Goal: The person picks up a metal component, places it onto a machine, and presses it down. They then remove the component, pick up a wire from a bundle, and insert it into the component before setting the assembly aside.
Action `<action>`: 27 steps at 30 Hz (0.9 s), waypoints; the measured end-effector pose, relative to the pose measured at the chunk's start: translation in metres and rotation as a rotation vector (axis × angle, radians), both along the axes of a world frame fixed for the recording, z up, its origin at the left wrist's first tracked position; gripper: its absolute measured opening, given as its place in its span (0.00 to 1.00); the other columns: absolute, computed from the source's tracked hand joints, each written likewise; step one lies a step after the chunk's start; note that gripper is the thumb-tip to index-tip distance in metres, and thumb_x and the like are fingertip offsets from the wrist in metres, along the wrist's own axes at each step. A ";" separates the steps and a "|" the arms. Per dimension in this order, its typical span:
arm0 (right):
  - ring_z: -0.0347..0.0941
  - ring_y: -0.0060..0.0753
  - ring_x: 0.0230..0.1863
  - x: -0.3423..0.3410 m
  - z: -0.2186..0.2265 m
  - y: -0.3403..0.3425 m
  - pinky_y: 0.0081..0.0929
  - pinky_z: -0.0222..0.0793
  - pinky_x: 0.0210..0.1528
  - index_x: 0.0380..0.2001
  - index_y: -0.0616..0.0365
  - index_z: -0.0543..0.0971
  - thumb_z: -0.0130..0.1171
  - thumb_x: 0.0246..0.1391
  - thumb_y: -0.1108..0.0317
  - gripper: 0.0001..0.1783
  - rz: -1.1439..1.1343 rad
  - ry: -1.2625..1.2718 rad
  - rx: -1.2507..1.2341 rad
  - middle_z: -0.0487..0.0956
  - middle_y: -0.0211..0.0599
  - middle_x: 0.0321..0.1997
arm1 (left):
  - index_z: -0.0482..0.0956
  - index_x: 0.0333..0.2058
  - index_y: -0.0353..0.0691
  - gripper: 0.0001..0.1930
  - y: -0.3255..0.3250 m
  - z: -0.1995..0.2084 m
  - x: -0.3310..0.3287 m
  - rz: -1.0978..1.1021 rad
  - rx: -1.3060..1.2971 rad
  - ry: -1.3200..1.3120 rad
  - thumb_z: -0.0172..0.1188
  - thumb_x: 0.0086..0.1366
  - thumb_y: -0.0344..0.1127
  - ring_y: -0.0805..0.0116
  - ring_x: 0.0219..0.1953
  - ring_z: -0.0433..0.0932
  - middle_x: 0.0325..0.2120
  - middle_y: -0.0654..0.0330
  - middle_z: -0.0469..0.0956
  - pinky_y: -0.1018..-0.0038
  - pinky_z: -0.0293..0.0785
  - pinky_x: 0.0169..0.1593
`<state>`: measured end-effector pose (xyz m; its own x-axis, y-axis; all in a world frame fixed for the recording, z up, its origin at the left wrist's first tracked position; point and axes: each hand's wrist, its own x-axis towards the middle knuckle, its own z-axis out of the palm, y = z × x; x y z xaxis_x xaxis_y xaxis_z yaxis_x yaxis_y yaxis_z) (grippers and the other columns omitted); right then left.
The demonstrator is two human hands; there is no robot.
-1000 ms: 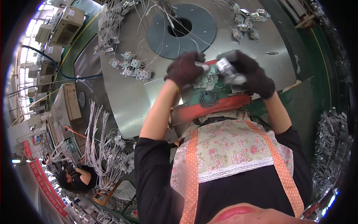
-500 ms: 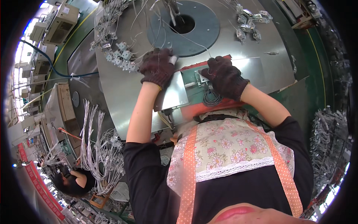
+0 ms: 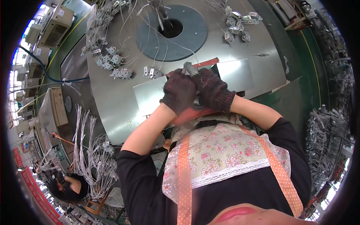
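My left hand (image 3: 180,90), in a dark maroon knitted glove, is closed right beside my right hand (image 3: 213,88), in the same kind of glove and closed too. At their fingertips shows a small grey piece (image 3: 190,69); its kind is hard to make out and the gloves cover the rest. Both hands are over a gap between two shiny metal plates, the left plate (image 3: 147,98) and the right plate (image 3: 235,73). A bit of coiled grey cable (image 3: 196,102) peeks out below the gloves. Left of my hands lies a metal switch-like part (image 3: 153,72).
A grey disc (image 3: 200,32) with a dark centre hole is set in the metal table; thin wires trail over it. Clusters of metal parts lie left (image 3: 108,60) and right (image 3: 236,30). A small pointed tool (image 3: 261,54) rests on the right. Wire bundles (image 3: 84,146) hang lower left.
My left hand has moved right from the wired parts to my right hand. The metal bracket and most of the coiled cable are now hidden by the gloves. The view has shifted slightly.
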<state>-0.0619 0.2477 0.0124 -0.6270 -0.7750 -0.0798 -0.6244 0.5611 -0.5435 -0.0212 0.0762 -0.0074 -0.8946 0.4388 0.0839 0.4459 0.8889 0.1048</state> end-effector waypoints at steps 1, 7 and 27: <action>0.69 0.60 0.58 -0.006 -0.004 0.005 0.49 0.66 0.64 0.65 0.64 0.68 0.71 0.44 0.63 0.43 -0.009 0.004 -0.006 0.74 0.59 0.54 | 0.82 0.44 0.38 0.19 0.007 -0.003 0.001 0.031 -0.072 0.046 0.58 0.59 0.44 0.55 0.46 0.81 0.37 0.51 0.84 0.60 0.70 0.60; 0.78 0.53 0.49 -0.073 0.006 0.029 0.42 0.75 0.51 0.61 0.52 0.74 0.68 0.53 0.67 0.31 0.296 -0.176 -0.329 0.79 0.48 0.51 | 0.80 0.48 0.38 0.18 0.014 -0.001 0.006 0.130 0.068 0.037 0.55 0.60 0.37 0.55 0.51 0.80 0.45 0.51 0.82 0.56 0.68 0.61; 0.75 0.30 0.59 -0.155 -0.029 0.117 0.29 0.71 0.62 0.64 0.58 0.71 0.58 0.55 0.79 0.31 -0.101 -0.778 -0.527 0.80 0.39 0.56 | 0.75 0.56 0.33 0.27 0.007 -0.012 0.029 0.190 0.102 0.153 0.59 0.63 0.44 0.47 0.56 0.77 0.49 0.46 0.80 0.53 0.64 0.67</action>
